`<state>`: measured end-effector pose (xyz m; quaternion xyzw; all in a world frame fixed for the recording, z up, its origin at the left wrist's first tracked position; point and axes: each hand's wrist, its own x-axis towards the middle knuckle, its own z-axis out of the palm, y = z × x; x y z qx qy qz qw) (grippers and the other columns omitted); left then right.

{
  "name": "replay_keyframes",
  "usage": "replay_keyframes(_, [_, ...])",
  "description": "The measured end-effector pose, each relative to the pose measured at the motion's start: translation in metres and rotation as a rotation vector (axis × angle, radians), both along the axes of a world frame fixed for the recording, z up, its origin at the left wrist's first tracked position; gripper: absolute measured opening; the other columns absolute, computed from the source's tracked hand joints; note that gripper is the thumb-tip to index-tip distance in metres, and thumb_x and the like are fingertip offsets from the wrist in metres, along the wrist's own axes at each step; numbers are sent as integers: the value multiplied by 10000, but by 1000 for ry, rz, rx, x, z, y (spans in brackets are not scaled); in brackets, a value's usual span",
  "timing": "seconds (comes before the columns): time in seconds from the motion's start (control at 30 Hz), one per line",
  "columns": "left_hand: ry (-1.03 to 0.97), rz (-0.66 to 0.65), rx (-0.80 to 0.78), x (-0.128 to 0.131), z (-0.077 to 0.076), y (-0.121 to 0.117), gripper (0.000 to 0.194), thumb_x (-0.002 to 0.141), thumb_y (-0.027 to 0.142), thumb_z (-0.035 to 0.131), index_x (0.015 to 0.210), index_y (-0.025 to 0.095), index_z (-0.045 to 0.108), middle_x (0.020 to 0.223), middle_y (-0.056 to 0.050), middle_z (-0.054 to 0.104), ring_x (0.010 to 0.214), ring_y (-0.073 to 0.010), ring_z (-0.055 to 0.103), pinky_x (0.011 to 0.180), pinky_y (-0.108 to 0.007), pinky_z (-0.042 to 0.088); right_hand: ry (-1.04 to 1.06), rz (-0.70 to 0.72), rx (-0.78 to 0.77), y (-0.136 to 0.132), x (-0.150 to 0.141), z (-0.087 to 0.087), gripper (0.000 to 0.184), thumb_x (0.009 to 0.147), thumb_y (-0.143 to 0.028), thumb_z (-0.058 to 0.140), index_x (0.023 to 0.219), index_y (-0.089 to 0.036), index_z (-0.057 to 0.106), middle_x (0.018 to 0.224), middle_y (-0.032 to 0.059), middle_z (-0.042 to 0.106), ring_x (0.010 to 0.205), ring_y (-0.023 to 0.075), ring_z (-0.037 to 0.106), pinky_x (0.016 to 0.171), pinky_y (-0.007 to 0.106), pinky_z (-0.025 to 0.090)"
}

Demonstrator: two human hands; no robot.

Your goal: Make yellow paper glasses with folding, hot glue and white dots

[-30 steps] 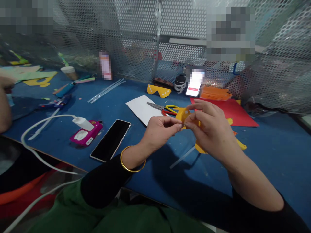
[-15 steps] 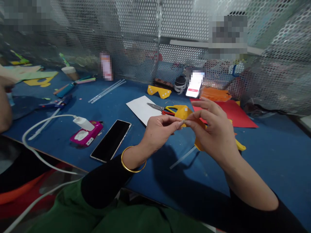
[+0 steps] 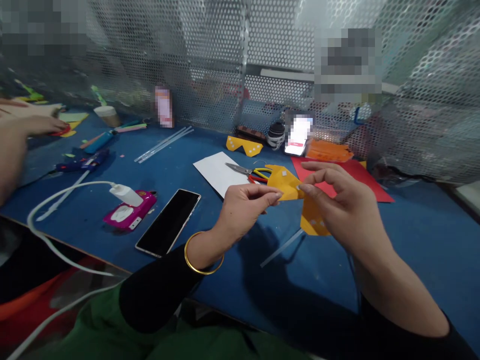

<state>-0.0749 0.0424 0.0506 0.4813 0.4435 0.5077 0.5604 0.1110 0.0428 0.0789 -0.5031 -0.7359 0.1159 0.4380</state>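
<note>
**Yellow piece [image 3: 285, 182] between left hand [image 3: 242, 210] and right hand [image 3: 348, 210], at the fingertips**

Nearest: gold bangle [image 3: 203, 273] on the left wrist. Clear strip [image 3: 281, 248] on the blue tabletop [image 3: 423, 235], between the forearms.

Left of the left hand: phone with dark screen [image 3: 168, 222], lying flat. Beyond it to the left, purple adapter [image 3: 135, 212] with a white plug [image 3: 126, 195] in it.

Yellow section [image 3: 312, 220] sits under the right hand, partly covered by it. Can't tell if it joins the main yellow piece.

Left hand: thumb and forefinger pressed together at the near left edge of the yellow piece. Can't tell what, if anything, is between them. Right hand: thumb tip at the piece's right end, small white bit at the tip, upper fingers bent and fanned above. Can't tell if the thumb closes on a finger.

Yellow piece lies just past the left fingertips, bridging toward the right thumb. One white square [image 3: 284, 173] on its face.

Just behind: scissors [image 3: 243, 170], blades over a white sheet [image 3: 219, 170], handles reaching the yellow piece. Red sheet [image 3: 369, 180] behind the right hand.

Farther: yellow mask shape [image 3: 243, 146] with white dots, clear sticks [image 3: 163, 145], lit phone [image 3: 299, 135] propped up, orange stack [image 3: 330, 150]. Perforated screen [image 3: 210, 65] at the back.
</note>
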Motion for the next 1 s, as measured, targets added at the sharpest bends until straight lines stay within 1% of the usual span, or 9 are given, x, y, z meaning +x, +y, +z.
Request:
replay_keyframes(0.07, [11, 1, -5, 0, 0, 0, 141, 767, 302, 815, 845, 185, 820, 832, -68, 798, 784, -166, 718, 611, -242, 499, 48, -1, -135, 1, 5, 3, 181, 883, -375, 671, 784, -229, 627, 1107, 106, 746, 967, 278, 709, 720, 394, 566])
replay_keyframes(0.13, [16, -5, -5, -1, 0, 0, 130, 774, 291, 807, 846, 184, 819, 842, -70, 801, 789, -164, 721, 613, -240, 498, 69, 3, -256, 2, 7, 4, 211, 867, -413, 671, 790, -220, 629, 879, 73, 733, 692, 200, 657, 537, 302, 490])
replay_keyframes(0.27, [-5, -16, -8, 0, 1, -1, 107, 774, 268, 801, 839, 183, 808, 836, -59, 798, 780, -152, 722, 613, -230, 495, 68, 10, -297, 2, 4, 5, 204, 851, -398, 662, 770, -215, 624, 589, -12, 587, 450, 112, 462, 407, 237, 347])
replay_keyframes(0.43, [-116, -22, -88, 2, 3, 0, 180, 754, 258, 823, 747, 164, 669, 708, -2, 719, 711, -145, 728, 560, -210, 479, 54, -37, -329, -1, -1, 6, 187, 842, -392, 659, 775, -222, 619, 524, -36, 538, 391, 108, 428, 384, 246, 331])
replay_keyframes(0.53, [-184, 1, -182, 3, 2, 2, 253, 750, 240, 828, 826, 185, 593, 706, 21, 698, 670, -152, 728, 520, -209, 463, 17, -36, -315, -1, -1, 5, 166, 849, -379, 649, 789, -226, 625, 563, -23, 573, 408, 117, 453, 411, 264, 361])
replay_keyframes(0.63, [-193, -41, -222, 1, 1, 5, 242, 769, 265, 813, 949, 172, 680, 851, -29, 751, 696, -131, 707, 544, -209, 469, -38, -16, -256, 0, 0, 3, 123, 862, -341, 638, 804, -234, 628, 638, -3, 627, 429, 120, 463, 436, 277, 372])
replay_keyframes(0.7, [-198, -74, -227, -1, 0, 5, 225, 768, 308, 812, 925, 161, 744, 913, -59, 765, 723, -121, 686, 566, -207, 463, -73, 8, -199, 1, 1, 1, 101, 870, -322, 639, 806, -245, 622, 654, 1, 638, 440, 126, 468, 445, 282, 371])
replay_keyframes(0.83, [-246, -61, -243, -3, -3, 6, 216, 729, 370, 838, 808, 178, 775, 888, -58, 770, 734, -128, 652, 572, -211, 436, -115, 61, -163, 2, 3, -1, 103, 898, -308, 624, 808, -260, 604, 637, 3, 634, 471, 149, 497, 472, 298, 390])
replay_keyframes(1.0, [-266, -62, -286, -3, -4, 8, 195, 725, 357, 838, 812, 191, 786, 893, -55, 778, 764, -149, 661, 572, -225, 429, -143, 92, -121, 2, 4, -2, 105, 904, -282, 615, 802, -267, 597, 662, -1, 652, 534, 166, 536, 537, 328, 446])
